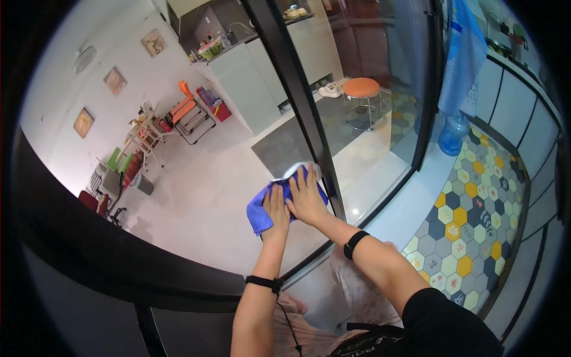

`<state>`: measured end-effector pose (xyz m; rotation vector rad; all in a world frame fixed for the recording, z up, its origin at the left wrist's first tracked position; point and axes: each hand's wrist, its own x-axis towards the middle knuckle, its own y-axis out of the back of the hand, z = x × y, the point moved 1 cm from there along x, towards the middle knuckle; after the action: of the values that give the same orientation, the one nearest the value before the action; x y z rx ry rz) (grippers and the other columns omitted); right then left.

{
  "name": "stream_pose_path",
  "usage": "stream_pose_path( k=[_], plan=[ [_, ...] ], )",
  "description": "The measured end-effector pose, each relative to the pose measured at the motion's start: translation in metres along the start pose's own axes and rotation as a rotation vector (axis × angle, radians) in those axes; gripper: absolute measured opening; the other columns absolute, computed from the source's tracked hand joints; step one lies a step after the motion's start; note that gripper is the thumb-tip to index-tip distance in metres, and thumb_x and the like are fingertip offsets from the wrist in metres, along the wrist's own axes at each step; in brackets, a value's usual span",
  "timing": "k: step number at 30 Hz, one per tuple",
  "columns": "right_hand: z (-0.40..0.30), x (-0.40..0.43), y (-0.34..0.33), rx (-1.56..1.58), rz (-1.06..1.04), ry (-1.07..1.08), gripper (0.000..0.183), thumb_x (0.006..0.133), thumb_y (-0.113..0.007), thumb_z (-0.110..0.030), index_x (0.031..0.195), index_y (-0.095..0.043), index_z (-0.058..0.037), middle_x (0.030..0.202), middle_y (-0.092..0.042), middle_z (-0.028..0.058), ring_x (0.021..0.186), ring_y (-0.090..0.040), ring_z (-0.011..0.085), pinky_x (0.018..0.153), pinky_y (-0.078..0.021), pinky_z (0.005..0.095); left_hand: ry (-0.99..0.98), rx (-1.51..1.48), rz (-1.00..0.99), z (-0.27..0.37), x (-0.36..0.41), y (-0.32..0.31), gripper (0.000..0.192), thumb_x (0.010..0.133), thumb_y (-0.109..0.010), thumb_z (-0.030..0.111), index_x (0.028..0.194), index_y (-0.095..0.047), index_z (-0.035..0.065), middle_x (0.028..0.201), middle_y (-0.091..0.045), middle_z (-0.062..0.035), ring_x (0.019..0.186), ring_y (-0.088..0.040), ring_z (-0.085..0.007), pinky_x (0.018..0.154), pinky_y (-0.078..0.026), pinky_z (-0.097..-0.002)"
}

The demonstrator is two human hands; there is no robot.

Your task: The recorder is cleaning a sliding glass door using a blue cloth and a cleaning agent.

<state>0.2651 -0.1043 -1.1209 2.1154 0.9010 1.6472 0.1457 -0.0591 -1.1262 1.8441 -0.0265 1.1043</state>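
Observation:
Both palms lie flat on a blue cloth [258,209], which is spread against the glass pane [223,232] of a black-framed door. My left hand [276,212] covers the cloth's middle, with its fingers pointing up. To its right, my right hand [305,194] presses on the cloth near the dark upright frame bar [308,98]; the two hands nearly touch. A white edge of cloth [296,168] shows above my fingertips. What lies under the palms is hidden.
Through the glass stand an orange round stool [361,88], an orange folding chair [184,108], a grey bin [142,184] and a cabinet [243,85]. On the right, a blue water bottle [454,136] stands by the hexagon-tiled floor [461,216], below a hanging blue cloth [464,58].

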Motion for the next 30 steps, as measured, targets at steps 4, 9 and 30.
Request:
stream_pose_path(
  k=[4,9,30],
  plan=[
    [-0.03,0.073,0.035,-0.039,0.148,0.196,0.057,0.071,-0.063,-0.027,0.122,-0.047,-0.009,0.134,-0.032,0.019,0.127,-0.019,0.0491,0.101,-0.0179,0.0625,0.055,0.206,0.258,-0.009,0.051,0.048,0.049,0.086,-0.049,0.016,0.125,-0.036,-0.0107,0.132,-0.034,-0.028,0.125,-0.027,-0.0466,0.105,-0.022,-0.0493],
    [-0.092,0.176,0.088,0.017,0.395,0.417,0.06,0.071,-0.066,-0.032,0.127,-0.047,-0.0158,0.139,-0.032,0.0127,0.129,-0.02,0.0442,0.101,-0.0187,0.0622,0.037,0.228,0.483,-0.068,0.115,0.151,0.072,0.078,-0.06,0.017,0.135,-0.022,-0.0057,0.141,-0.021,-0.0261,0.129,-0.017,-0.0489,0.106,-0.018,-0.0515],
    [-0.087,0.024,-0.054,-0.291,-0.086,1.021,0.056,0.081,-0.05,-0.033,0.135,-0.038,-0.0226,0.142,-0.031,-0.008,0.123,-0.036,0.0127,0.077,-0.038,0.0274,0.802,0.333,0.1,-0.038,-0.099,-0.006,0.057,0.078,-0.053,0.037,0.113,-0.047,-0.0075,0.116,-0.046,-0.0229,0.116,-0.04,-0.0435,0.093,-0.03,-0.06]
  ],
)
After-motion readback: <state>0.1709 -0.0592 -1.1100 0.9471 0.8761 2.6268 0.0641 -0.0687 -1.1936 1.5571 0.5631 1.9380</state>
